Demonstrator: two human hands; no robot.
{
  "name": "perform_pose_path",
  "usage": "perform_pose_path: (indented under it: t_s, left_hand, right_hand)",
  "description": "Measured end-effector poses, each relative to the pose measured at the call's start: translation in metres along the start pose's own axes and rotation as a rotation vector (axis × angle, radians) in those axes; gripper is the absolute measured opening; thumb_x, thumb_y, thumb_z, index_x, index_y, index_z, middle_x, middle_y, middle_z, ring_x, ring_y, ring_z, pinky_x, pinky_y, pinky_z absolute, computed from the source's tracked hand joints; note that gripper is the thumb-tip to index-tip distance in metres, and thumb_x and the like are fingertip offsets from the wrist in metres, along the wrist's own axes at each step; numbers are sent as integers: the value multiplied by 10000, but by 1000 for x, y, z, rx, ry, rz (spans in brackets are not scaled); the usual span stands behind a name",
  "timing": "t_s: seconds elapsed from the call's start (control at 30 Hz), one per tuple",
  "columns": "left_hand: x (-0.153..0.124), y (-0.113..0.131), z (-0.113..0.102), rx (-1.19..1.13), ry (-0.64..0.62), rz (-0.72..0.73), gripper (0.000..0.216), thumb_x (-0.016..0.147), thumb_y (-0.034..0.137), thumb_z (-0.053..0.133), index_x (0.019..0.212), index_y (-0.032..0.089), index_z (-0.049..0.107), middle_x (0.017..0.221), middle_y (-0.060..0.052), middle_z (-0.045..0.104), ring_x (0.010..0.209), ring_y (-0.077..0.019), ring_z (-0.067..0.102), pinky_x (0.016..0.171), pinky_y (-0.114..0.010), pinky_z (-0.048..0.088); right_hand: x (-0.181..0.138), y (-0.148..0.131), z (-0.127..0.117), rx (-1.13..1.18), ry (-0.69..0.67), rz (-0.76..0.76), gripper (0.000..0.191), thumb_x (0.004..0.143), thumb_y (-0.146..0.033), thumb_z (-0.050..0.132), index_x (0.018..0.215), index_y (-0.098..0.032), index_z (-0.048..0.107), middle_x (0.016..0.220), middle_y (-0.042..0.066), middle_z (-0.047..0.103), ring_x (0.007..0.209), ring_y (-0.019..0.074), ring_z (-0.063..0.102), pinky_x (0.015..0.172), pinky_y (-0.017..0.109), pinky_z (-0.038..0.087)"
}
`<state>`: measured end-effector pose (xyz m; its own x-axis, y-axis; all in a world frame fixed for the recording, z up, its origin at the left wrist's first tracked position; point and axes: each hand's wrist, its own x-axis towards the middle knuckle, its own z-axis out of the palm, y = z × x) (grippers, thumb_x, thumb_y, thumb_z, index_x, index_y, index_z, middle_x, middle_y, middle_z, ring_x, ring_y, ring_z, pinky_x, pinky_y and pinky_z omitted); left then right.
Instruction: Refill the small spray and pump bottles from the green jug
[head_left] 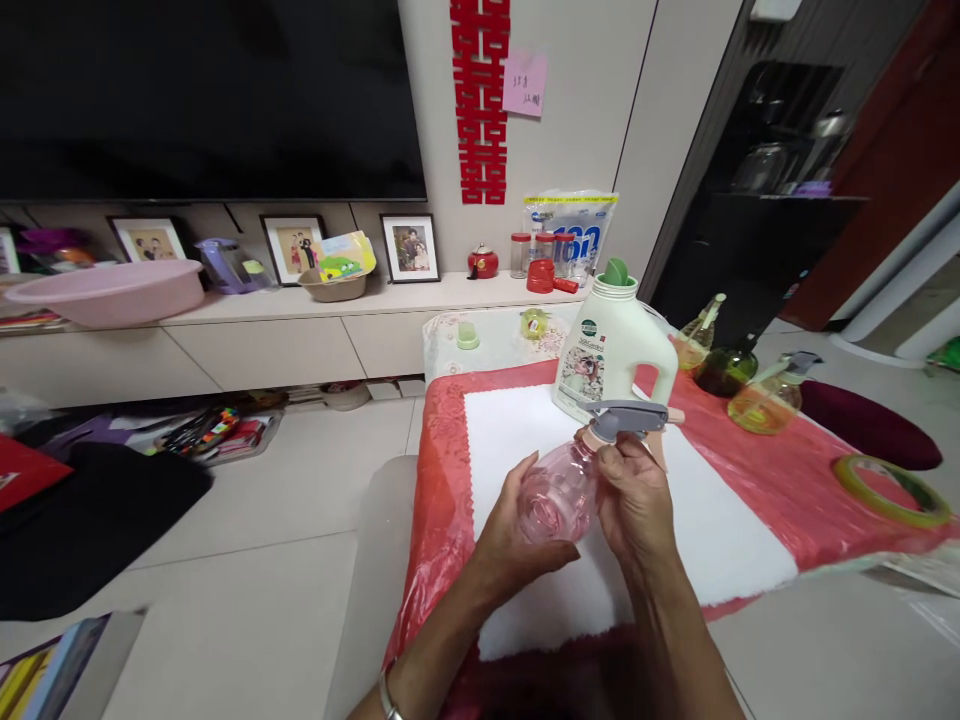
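A clear pink spray bottle (555,490) with a grey trigger head (626,417) is held tilted over a white cloth (720,530). My left hand (510,535) cups the bottle's round body from below. My right hand (634,490) is wrapped around its neck just under the trigger head. A white detergent jug (611,350) with a green cap stands upright just behind the spray bottle, apart from both hands.
The cloth lies on a red plastic-covered table (780,470). Two more spray bottles, one dark green (724,365) and one yellow (765,400), stand at the back right. A tape roll (889,490) lies at the right edge. A pink basin (105,290) sits on the far cabinet.
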<state>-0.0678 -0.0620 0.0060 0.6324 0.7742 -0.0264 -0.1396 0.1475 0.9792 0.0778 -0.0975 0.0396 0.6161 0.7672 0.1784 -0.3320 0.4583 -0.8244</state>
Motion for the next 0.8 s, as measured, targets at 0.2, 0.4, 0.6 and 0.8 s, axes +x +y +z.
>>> perform_pose_path:
  t_s: [0.2, 0.4, 0.6, 0.8]
  left_hand:
    - [0, 7, 0, -279, -153, 15, 825, 639, 401, 896, 1358, 198, 548, 1239, -120, 671, 1110, -283, 644, 949, -372, 495]
    - [-2, -3, -1, -501, -245, -152, 705, 649, 524, 881, 1218, 173, 659, 1123, -118, 683, 867, -215, 673, 762, -340, 537]
    - [-4, 6, 2, -563, -287, -261, 640, 696, 585, 821, 1169, 184, 664, 1097, -118, 692, 715, -219, 707, 647, -405, 597]
    - [-5, 1, -1, -578, -268, -252, 696, 667, 633, 826, 1169, 183, 656, 1091, -108, 683, 728, -224, 717, 655, -406, 602]
  right_hand:
    - [13, -20, 2, 77, -111, 125, 432, 721, -524, 851, 1013, -224, 747, 1081, 64, 695, 942, 200, 659, 940, 389, 549]
    - [20, -22, 4, 93, -257, 216, 453, 767, -552, 805, 1061, -212, 742, 1086, 96, 695, 1020, 250, 657, 1008, 461, 519]
    - [23, -21, 4, 64, -308, 261, 537, 749, -624, 787, 1026, -168, 722, 1028, 124, 692, 1020, 270, 656, 978, 470, 541]
    - [22, -23, 6, 101, -322, 243, 457, 692, -498, 875, 978, -180, 714, 959, 76, 660, 946, 231, 654, 1007, 485, 535]
